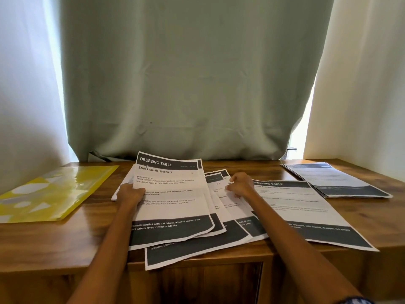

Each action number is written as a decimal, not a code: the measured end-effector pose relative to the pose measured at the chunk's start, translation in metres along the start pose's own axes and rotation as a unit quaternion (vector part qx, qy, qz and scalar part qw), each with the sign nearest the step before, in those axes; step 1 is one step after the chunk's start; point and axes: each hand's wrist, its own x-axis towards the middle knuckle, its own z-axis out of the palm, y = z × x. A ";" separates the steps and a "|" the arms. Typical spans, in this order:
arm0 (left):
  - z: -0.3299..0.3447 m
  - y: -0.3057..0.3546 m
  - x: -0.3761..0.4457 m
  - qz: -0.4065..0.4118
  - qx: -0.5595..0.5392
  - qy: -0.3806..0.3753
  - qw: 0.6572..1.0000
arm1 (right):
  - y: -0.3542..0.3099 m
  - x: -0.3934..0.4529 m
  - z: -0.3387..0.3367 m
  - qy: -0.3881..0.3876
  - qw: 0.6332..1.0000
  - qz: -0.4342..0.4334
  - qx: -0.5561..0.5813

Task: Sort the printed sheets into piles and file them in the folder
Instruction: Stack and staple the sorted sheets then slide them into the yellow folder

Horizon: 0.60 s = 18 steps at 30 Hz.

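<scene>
- desk (65, 242): wooden top seen from the head view; its near edge and a dark recess below are partly covered by the forearms.
- left hand (129, 194): fingers curled round the left edge of the top sheet (171, 194), thumb on its printed face; the sheet reads "dressing table" and "bottle label replacement", its far end lifted off the pile.
- fanned sheets (197, 244): several printed pages spread under and to the right of the top sheet, overlapping so that only their edges and dark footers show; the lowest overhangs the desk's near edge. their count cannot be told.
- right hand (240, 185): fingers bent onto the fanned sheets near their upper right corners; whether it pinches a page or only presses on it is unclear, as the fingertips are hidden.
- single sheet (306, 211): lies flat just right of the right forearm, which hides its left margin; body text blurred.
- far pile (337, 181): stacked sheets at the desk's right rear, apart from the rest, print illegible.
- folder (50, 194): yellow and glossy, flat on the left of the desk, its left part cut off by the frame.
- curtain (192, 84): pale green, hanging behind the desk.
</scene>
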 end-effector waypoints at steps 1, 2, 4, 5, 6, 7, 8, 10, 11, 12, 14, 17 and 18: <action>0.000 -0.001 0.001 0.002 0.002 0.002 1.000 | -0.003 -0.002 0.002 -0.010 1.000 -0.005 0.005; 0.000 -0.001 0.001 0.008 0.014 0.009 1.000 | -0.007 -0.005 0.002 -0.018 1.000 -0.012 -0.007; -0.003 0.000 -0.003 0.025 0.038 0.022 0.999 | -0.015 -0.011 0.005 -0.012 0.996 -0.034 -0.078; -0.004 0.000 -0.004 0.033 0.042 0.023 0.998 | -0.018 -0.013 0.006 -0.004 0.993 -0.045 -0.105; -0.005 0.000 -0.004 0.037 0.045 0.023 0.998 | -0.020 -0.015 0.009 -0.009 0.992 -0.052 -0.113; -0.007 -0.001 -0.003 0.036 0.048 0.025 0.998 | -0.023 -0.017 0.012 -0.031 0.991 -0.057 -0.114; -0.010 -0.003 -0.001 0.032 0.051 0.029 0.998 | -0.025 -0.019 0.016 -0.058 0.990 -0.058 -0.118; -0.017 -0.005 0.000 0.029 0.061 0.036 0.997 | -0.028 -0.022 0.022 -0.096 0.984 -0.052 -0.139; -0.020 -0.006 0.000 0.033 0.068 0.040 0.996 | -0.029 -0.022 0.023 -0.103 0.983 -0.050 -0.145; -0.024 -0.008 -0.002 0.040 0.076 0.048 0.995 | -0.031 -0.021 0.024 -0.107 0.983 -0.044 -0.142; -0.030 -0.009 -0.006 0.057 0.095 0.060 0.992 | -0.032 -0.019 0.025 -0.118 0.985 -0.030 -0.126; -0.037 -0.010 -0.008 0.067 0.114 0.066 0.989 | -0.033 -0.018 0.028 -0.118 0.986 -0.011 -0.113; -0.038 -0.010 -0.008 0.068 0.118 0.066 0.988 | -0.032 -0.019 0.029 -0.111 0.987 -0.011 -0.116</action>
